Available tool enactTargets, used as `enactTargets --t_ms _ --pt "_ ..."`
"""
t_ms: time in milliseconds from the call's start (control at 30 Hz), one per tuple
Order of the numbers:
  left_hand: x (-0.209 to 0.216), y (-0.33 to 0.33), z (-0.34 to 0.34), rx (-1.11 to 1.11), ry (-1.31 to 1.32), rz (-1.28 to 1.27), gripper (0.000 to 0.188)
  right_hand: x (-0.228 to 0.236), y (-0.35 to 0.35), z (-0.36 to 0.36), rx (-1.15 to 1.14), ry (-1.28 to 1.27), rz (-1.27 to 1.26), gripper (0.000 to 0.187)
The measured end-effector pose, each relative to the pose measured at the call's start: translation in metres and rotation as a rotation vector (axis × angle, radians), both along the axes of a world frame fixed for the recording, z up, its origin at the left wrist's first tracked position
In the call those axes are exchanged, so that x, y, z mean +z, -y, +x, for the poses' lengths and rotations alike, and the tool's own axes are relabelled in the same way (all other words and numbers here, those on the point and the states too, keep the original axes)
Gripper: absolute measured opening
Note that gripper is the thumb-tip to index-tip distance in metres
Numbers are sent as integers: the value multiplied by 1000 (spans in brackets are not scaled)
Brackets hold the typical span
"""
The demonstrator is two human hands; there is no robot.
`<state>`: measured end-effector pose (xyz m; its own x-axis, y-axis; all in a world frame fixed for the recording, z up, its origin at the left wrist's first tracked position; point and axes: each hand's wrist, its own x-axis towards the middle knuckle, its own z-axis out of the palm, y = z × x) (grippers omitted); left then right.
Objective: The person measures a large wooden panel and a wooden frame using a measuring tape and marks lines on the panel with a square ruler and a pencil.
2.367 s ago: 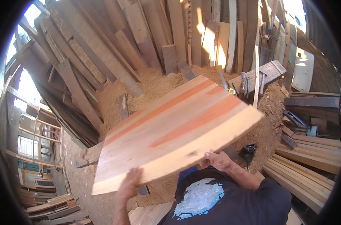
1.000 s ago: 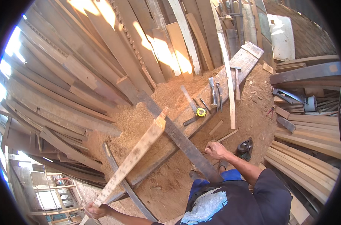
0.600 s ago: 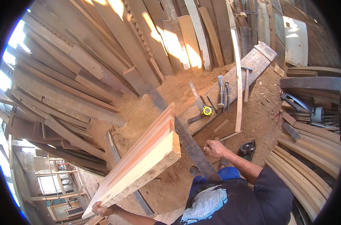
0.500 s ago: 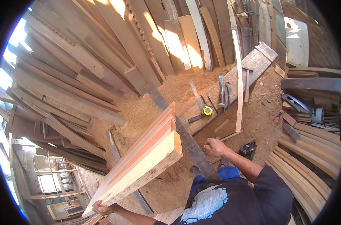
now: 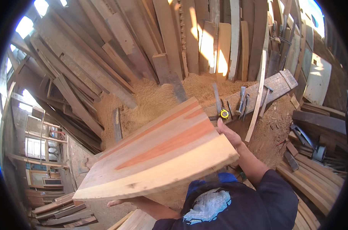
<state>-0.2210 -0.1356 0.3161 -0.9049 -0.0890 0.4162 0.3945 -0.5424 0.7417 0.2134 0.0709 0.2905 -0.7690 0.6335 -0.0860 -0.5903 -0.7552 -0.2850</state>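
Note:
A wide wooden board [image 5: 162, 149] with pale and reddish-brown grain is tilted in front of me, its broad face upward. My left hand [image 5: 122, 201] supports it from below near the lower left edge; most of its fingers are hidden under the wood. At the right end, my right hand [image 5: 230, 135] grips the board's edge, part of the fingers out of sight behind it. Just beyond that hand, a yellow tape measure [image 5: 224, 114] lies on a low plank [image 5: 278, 87]. Pincers [image 5: 245, 106] and a hammer [image 5: 265, 100] lie farther right.
Many long planks [image 5: 168, 42] lean along the back and left. Sawdust [image 5: 151, 101] is heaped at their feet. A thin pale strip [image 5: 259, 97] crosses the low plank. Stacked lumber [image 5: 315, 180] and a grey metal tool [image 5: 302, 134] are at my right.
The board has turned so its broad face shows and its near end has swung right. My right hand has gone from free beside it to gripping its end. The view has shifted left.

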Motion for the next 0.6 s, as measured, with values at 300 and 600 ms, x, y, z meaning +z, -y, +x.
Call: enactTargets --t_ms 300,600 --pt "-30 139 68 -414 604 -119 86 -66 53 44 107 411 72 61" --pt "-158 166 116 -552 1119 -136 62 -186 50 63 244 956 140 51"
